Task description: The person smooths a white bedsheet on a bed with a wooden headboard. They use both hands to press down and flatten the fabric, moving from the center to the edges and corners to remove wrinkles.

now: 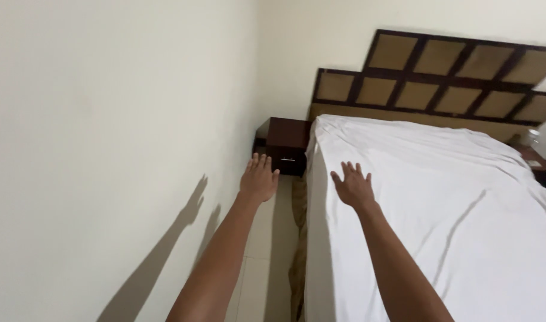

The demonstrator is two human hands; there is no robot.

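Bed [464,250] filled the right of the view, covered by a white sheet [428,197] with creases running toward the headboard; sheet hung down over the bed's left edge. Panelled headboard [440,77], dark frame with tan squares, stood against the far wall. Pale wall [106,119] ran along the left, carrying the shadows of both arms. Narrow strip of tiled floor [264,238] lay between wall and bed. Dark wooden nightstand [285,143] sat at the bed's far left corner. Right hand [353,186] was over the sheet near the left edge, palm down, fingers spread apart, holding nothing; contact with the sheet could not be told. Left hand [258,177] hung over the floor gap just beside the bed, fingers spread, empty. Judged step: smoothing the sheet at this edge; the move would call for flat palms.
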